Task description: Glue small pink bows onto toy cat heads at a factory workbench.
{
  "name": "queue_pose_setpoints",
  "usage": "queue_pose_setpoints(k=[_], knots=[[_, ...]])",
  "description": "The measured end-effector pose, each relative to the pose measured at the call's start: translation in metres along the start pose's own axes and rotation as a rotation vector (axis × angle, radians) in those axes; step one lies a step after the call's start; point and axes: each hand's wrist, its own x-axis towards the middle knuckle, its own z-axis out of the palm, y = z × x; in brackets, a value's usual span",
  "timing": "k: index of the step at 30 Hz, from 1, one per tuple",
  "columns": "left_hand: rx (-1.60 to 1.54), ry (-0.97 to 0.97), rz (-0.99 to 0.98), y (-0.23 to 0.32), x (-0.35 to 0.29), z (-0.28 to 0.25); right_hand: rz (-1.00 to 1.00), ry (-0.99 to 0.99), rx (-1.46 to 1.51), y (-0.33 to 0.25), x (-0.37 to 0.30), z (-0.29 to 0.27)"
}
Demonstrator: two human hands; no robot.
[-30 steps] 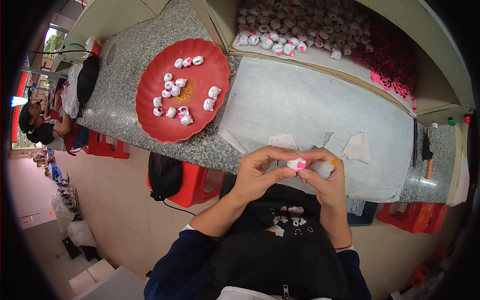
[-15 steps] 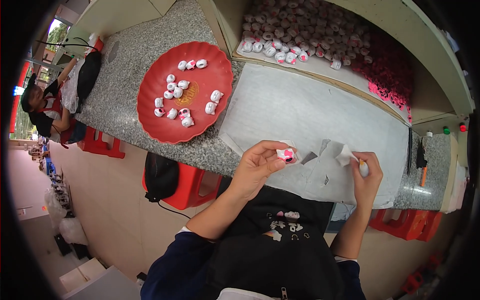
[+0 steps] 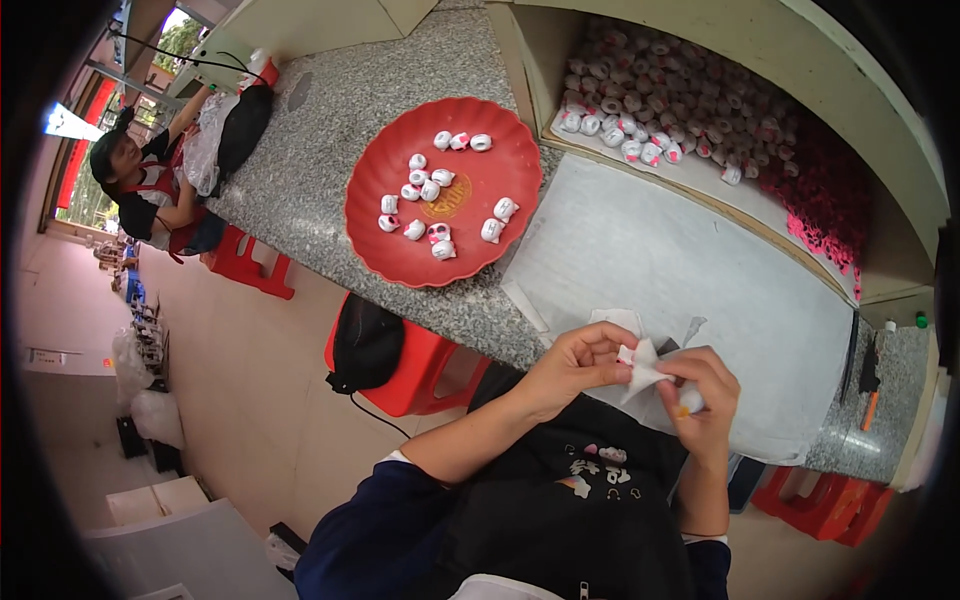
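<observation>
Over the near edge of a white sheet [image 3: 750, 300] on the bench, my hands are close together. My left hand [image 3: 570, 375] is closed on a small white-and-pink figure [image 3: 626, 356], mostly hidden by fingers and cloth. A crumpled white cloth [image 3: 645, 370] is pinched in my right hand [image 3: 710, 400] and touches the figure. Tucked in the same palm is a small white object with a yellow tip [image 3: 690, 402], its kind unclear. Left of the sheet, a red scalloped plate [image 3: 480, 240] bears several small white cat-head figures [image 3: 440, 234].
Behind the sheet, a shelf compartment holds a heap of similar figures [image 3: 670, 110] and pink pieces [image 3: 830, 235]. An orange pen-like tool [image 3: 871, 410] lies at right. Red stools [image 3: 440, 365] stand below the bench, one under a black bag [image 3: 365, 345]. A co-worker [image 3: 165, 195] sits at far left.
My right hand has come leftward with the cloth, up to the figure in my left hand. The whole view has shifted, with the plate and bench now farther right in it.
</observation>
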Motion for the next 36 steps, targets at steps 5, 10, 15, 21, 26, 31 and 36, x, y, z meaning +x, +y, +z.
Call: queue_pose_setpoints(k=[5,10,15,21,26,31,36], knots=[[0.650,0.235,0.524,0.071,0.016,-0.021,0.289,0.313,-0.347,0.016,-0.021,-0.051],[1.675,0.688,0.227,0.150,0.026,-0.076,0.466,0.493,-0.322,0.022,-0.033,-0.069],[1.699,0.377,0.797,0.124,0.082,-0.035,0.461,0.561,-0.100,0.025,-0.036,-0.059],[1.797,0.264,0.783,0.044,0.209,0.052,0.375,0.437,-0.014,0.017,-0.032,-0.043],[1.791,0.271,0.750,0.025,0.233,0.038,0.304,0.496,0.136,0.017,-0.045,-0.039],[0.619,-0.130,0.350,0.040,0.149,0.028,0.218,0.436,0.362,0.030,-0.050,-0.037],[0.223,0.056,0.217,0.030,0.055,0.009,0.306,0.337,0.402,0.006,-0.024,-0.024]])
